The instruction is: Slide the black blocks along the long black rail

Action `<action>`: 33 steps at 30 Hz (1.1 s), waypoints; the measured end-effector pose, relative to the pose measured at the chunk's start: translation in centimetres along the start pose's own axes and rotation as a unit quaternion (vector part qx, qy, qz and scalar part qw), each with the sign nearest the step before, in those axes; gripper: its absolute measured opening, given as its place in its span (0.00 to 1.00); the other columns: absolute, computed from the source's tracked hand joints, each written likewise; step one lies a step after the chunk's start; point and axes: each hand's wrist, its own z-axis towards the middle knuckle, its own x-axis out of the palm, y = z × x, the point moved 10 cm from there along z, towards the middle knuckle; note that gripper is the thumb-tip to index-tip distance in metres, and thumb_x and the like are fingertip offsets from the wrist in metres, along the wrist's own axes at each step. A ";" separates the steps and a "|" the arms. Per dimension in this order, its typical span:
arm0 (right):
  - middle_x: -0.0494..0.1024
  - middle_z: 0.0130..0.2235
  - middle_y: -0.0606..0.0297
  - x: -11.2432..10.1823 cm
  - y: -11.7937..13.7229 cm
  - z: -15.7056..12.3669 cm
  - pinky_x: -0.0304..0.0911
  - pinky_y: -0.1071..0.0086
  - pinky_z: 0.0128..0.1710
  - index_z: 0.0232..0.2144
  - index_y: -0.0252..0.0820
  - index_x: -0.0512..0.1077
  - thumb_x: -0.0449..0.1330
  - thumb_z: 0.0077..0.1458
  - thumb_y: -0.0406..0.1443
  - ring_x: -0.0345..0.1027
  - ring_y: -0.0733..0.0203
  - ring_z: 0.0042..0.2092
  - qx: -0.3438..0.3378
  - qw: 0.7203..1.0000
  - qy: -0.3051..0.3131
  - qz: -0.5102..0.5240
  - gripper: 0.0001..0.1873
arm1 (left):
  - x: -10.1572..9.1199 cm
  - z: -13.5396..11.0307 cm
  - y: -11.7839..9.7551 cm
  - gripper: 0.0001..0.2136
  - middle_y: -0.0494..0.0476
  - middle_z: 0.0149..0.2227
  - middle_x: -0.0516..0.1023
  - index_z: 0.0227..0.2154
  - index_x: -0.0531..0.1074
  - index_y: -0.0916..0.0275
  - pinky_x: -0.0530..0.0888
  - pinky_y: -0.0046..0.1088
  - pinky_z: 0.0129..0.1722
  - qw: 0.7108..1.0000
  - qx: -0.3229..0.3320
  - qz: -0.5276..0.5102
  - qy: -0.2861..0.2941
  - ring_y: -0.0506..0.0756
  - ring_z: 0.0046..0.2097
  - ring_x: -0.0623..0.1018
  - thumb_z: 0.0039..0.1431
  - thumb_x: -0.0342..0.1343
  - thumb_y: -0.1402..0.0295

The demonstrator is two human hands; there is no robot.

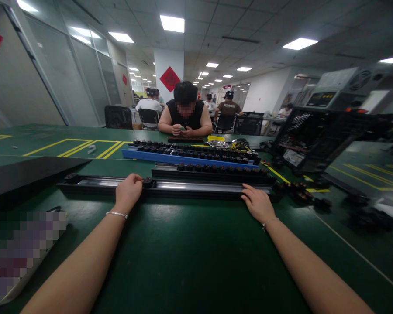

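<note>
Starting left: a black knob (71, 176) is sitting at the left end of the long rail (193, 186), which is lying crosswise before you on the green table (183, 257). Your left hand (129, 192) is touching a second knob (147, 182) in the rail, fingers bent narrow; cannot tell whether they're pinching. Your right hand (258, 204) is resting loosely open on the rail's right part. Past its right end, loose knobs (298, 192) are lying.
</note>
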 end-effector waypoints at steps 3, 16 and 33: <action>0.71 0.53 0.61 -0.1 0.0 0.0 0.59 0.58 0.45 0.38 0.45 0.72 0.47 0.60 0.41 0.68 0.54 0.44 0.001 1.000 -0.003 0.002 0.15 | 0.3 -0.1 -0.4 0.10 0.55 0.33 0.79 0.31 0.72 0.56 0.68 0.31 0.35 1.000 0.013 -0.006 0.005 0.59 0.38 0.76 0.52 0.46 0.65; 0.71 0.53 0.60 0.0 0.0 0.0 0.59 0.57 0.45 0.38 0.45 0.72 0.47 0.60 0.41 0.68 0.54 0.44 -0.004 1.000 0.002 0.009 0.16 | 1.0 -0.9 -2.4 0.10 0.54 0.32 0.79 0.32 0.73 0.57 0.68 0.29 0.33 0.998 0.054 -0.017 0.027 0.57 0.36 0.76 0.53 0.47 0.64; 0.71 0.53 0.61 0.0 0.0 0.0 0.59 0.57 0.45 0.38 0.45 0.72 0.47 0.59 0.41 0.68 0.54 0.43 -0.002 1.000 0.002 -0.001 0.15 | 1.4 -1.5 -3.6 0.09 0.51 0.32 0.79 0.32 0.72 0.55 0.66 0.28 0.33 0.995 0.083 -0.012 0.050 0.56 0.36 0.77 0.53 0.48 0.64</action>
